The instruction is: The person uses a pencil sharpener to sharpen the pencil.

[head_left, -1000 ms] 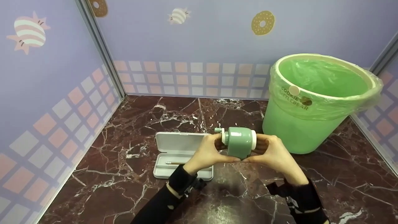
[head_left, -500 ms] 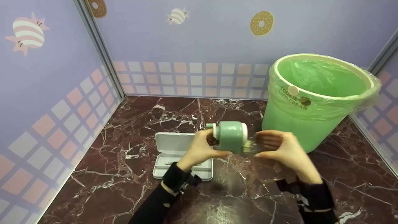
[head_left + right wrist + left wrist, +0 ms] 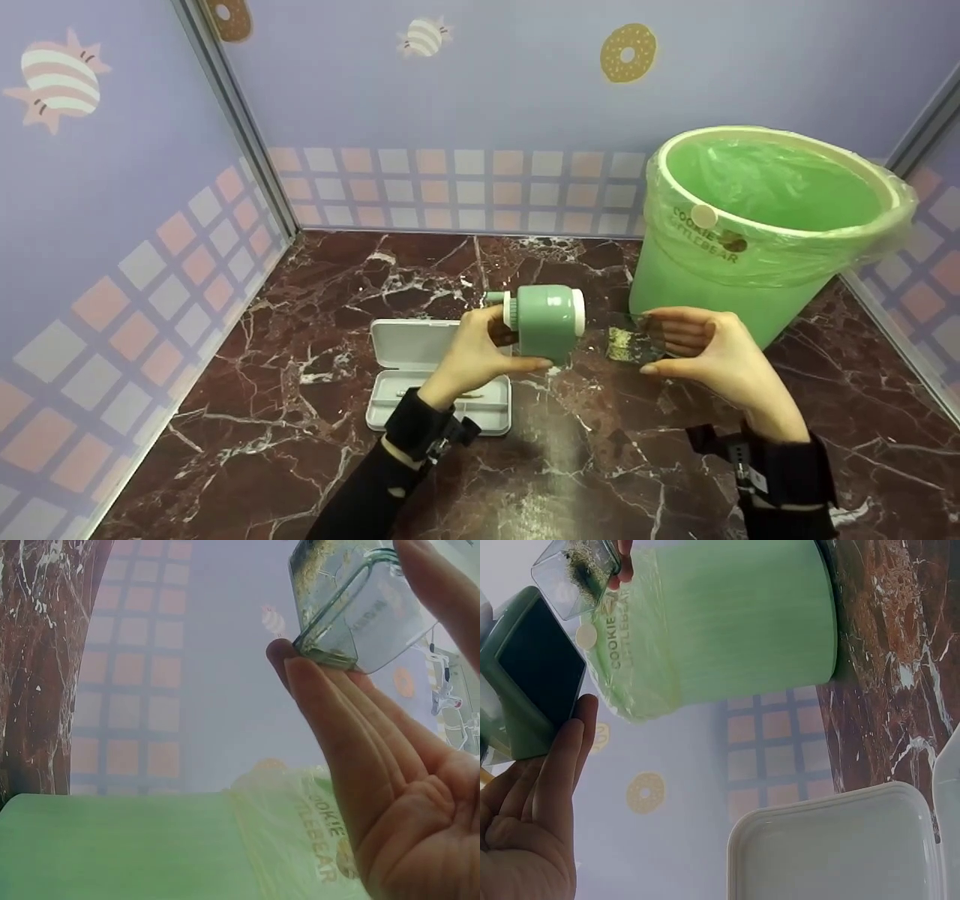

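Note:
A green crank pencil sharpener point(image 3: 546, 322) with a white front hangs above the table, gripped by my left hand point(image 3: 480, 351). Its handle points left, and a dark open side of its body point(image 3: 544, 656) shows in the left wrist view. To the right of it, my right hand point(image 3: 712, 352) pinches a clear shavings drawer point(image 3: 367, 607) between thumb and fingers. Pale pencil shavings point(image 3: 619, 343) cling along one end of the drawer. Sharpener and drawer are apart. Below my left hand lies an open grey-white pencil case point(image 3: 412, 341), partly hidden by the wrist, with a pencil point(image 3: 472, 395) inside.
Just behind my right hand stands a tall green bin point(image 3: 720, 300), lined with a clear plastic bag folded over its cream rim. Patterned purple walls point(image 3: 450, 97) enclose the dark red marbled table point(image 3: 300, 465) at the back and sides.
The clear drawer has come out of the sharpener, and my right hand has moved right with it. My left hand has shifted the sharpener left and slightly up.

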A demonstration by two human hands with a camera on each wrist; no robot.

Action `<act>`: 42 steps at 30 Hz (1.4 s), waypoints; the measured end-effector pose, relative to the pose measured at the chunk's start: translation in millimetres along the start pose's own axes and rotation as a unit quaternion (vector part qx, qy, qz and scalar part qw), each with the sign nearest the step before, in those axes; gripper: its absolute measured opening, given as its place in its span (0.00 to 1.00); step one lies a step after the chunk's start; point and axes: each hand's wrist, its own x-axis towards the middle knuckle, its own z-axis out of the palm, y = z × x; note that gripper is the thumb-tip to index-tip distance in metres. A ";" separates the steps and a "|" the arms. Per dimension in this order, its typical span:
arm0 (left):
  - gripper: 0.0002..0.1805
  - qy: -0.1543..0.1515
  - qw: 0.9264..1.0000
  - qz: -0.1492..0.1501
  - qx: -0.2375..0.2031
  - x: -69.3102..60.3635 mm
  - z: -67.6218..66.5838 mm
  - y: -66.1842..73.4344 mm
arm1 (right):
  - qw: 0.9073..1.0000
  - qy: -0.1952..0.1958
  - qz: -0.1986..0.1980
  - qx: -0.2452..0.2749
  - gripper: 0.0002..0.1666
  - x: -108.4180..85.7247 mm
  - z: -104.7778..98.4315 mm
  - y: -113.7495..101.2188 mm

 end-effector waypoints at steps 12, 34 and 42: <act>0.34 -0.012 1.000 0.002 -0.011 -0.7 4.5 -2.0 | 0.995 0.067 -0.062 0.043 0.37 -6.6 -6.7 -3.5; 0.33 -0.034 0.999 0.017 -0.009 0.4 14.6 -4.9 | 0.929 0.295 -0.139 0.175 0.39 -29.9 -22.1 -27.3; 0.32 -0.034 0.999 0.018 0.008 -1.0 18.5 -7.7 | 0.889 0.400 -0.146 0.167 0.38 -29.2 -30.0 -26.7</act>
